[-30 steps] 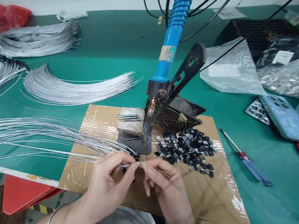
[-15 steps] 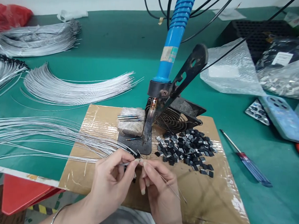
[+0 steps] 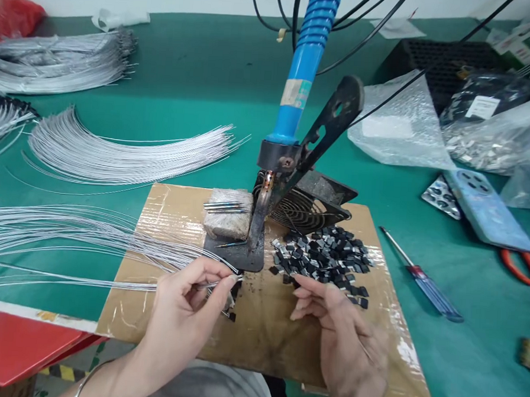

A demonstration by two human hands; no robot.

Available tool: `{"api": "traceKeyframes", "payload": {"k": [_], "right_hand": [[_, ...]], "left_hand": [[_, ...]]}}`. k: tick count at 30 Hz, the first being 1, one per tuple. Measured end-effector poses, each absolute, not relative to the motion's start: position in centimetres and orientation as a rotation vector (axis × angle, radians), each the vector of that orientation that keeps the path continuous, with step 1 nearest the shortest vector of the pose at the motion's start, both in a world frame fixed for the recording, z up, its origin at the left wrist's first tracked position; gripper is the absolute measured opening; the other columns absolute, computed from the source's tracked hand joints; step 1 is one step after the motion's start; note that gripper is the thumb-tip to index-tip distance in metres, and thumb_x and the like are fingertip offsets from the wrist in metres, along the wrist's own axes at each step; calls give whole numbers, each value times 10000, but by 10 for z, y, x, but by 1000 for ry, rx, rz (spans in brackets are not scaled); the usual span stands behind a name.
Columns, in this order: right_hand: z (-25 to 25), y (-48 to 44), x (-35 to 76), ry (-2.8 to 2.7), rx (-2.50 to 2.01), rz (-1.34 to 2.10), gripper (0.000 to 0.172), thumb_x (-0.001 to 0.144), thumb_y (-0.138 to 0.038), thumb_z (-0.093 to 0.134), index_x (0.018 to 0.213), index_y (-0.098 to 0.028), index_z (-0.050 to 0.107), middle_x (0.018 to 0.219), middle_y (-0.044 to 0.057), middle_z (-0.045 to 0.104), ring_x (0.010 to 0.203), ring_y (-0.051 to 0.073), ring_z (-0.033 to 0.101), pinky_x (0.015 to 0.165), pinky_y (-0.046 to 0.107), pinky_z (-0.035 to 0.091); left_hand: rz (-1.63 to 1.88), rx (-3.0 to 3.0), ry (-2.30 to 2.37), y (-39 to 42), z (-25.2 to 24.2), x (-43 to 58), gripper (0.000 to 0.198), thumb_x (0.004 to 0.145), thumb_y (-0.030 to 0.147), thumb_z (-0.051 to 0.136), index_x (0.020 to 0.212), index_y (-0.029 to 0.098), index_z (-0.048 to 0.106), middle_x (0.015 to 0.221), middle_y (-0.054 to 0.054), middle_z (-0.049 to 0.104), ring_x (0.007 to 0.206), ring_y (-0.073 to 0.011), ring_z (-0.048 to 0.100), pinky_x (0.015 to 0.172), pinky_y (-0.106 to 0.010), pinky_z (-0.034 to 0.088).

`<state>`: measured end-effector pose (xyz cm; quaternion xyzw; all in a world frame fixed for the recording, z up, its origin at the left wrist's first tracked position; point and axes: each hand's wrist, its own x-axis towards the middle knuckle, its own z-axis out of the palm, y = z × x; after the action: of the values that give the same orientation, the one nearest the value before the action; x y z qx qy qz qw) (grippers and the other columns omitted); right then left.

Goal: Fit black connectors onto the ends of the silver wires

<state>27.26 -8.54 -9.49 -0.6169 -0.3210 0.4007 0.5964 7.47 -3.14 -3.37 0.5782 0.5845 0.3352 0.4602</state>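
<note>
Left fingers (image 3: 221, 292) pinch wires (image 3: 133, 286); right fingers (image 3: 311, 285) near connectors (image 3: 328, 255).

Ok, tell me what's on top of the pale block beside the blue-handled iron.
Several thin metal rods lie across the top of the pale block. The strips of its top directly beneath them are covered and can't be seen.

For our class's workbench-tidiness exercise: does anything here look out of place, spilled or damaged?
Slightly: one thin white wire strays from the neat, curved white wire bundle, and dark specks litter the brown cardboard sheet by the black metal stand plate.
</note>
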Motion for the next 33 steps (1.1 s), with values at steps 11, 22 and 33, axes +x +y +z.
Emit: {"api": "traceKeyframes", "payload": {"k": [11,22,33], "right_hand": [[-91,-67,263,-1521,-1701,461,132,947,-247,648,1029,-204,742,851,49,709,662,156,665,614,275,569],[-97,-85,261,-1788,-1439,37,185,878,-56,736,1053,-101,695,881,73,728,758,134,656,792,242,527],[-104,-79,257,-1679,-1624,347,40,948,-213,660,940,-184,685,844,33,676,734,160,660,693,270,543]], "left_hand": [[823,1425,1451,-30,-27,76,98,840,206,681,776,164,743,669,-11,706,583,-106,595,512,-162,444],[792,1400,1485,-30,-31,72,105,844,242,677,788,171,729,689,-10,691,534,-97,517,470,-189,371],[778,1397,1478,-29,-24,76,117,827,223,662,752,160,725,651,-11,676,551,-106,519,485,-187,377]]}}
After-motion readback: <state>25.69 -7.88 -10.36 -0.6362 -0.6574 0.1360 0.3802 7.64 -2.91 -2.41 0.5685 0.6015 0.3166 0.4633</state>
